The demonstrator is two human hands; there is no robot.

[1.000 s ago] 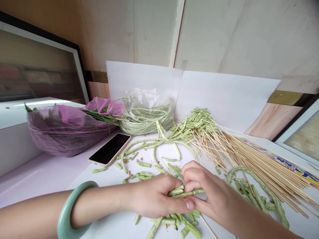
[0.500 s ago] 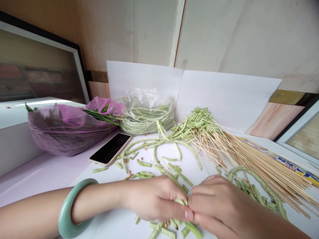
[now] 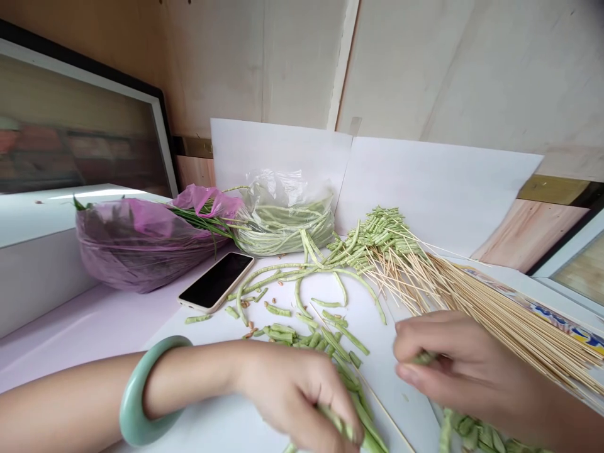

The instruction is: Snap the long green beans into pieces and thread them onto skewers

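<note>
Plainly, a white desk (image 3: 117,321) is backed by upright white sheets (image 3: 438,189) against a panelled wall (image 3: 297,56).

Long beans (image 3: 283,242) are held in a clear plastic bag (image 3: 278,184), beside which a purple plastic bag (image 3: 136,251) is filled with greens; nearby, a phone (image 3: 216,280) is laid flat. At right, bamboo skewers (image 3: 509,321) are heaped, their far ends loaded with beans. Bean pieces (image 3: 365,415) are strewn across mid-desk and partly covered by the left hand (image 3: 304,390), its fingers curled round a few; another is enclosed by the right hand's (image 3: 457,362) bent fingers.
</note>
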